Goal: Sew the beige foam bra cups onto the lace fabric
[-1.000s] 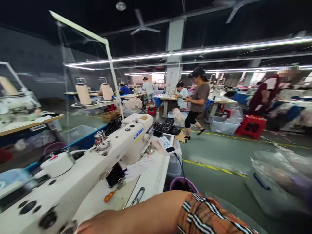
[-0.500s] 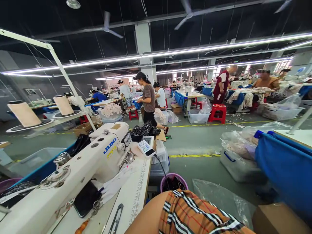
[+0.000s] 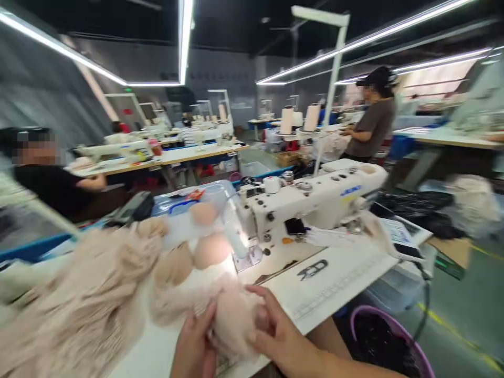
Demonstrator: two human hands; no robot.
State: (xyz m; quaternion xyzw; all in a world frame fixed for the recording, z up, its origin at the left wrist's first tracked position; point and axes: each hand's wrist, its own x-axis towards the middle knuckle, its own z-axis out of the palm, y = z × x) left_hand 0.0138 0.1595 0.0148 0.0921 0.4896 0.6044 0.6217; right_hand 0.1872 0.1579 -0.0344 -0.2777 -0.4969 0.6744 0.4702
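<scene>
Lettering in blue on the white sewing machine (image 3: 315, 202) is too blurred to read. Left hand (image 3: 195, 349) and right hand (image 3: 281, 336) both grip a pale pink fabric piece (image 3: 232, 317) at the near edge of the counter (image 3: 346, 275), the left hand cut off by the frame's bottom. Motion blur smears the beige fabric heap (image 3: 79, 299) at the counter's left edge.

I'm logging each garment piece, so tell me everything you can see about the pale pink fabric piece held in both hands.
The pale pink fabric piece is soft, fuzzy-looking cloth bunched into a rounded lump; blur hides seams and edges. It lies at the near edge of the white table. The left hand grips its left side, the right hand its right, thumb on top.
</scene>
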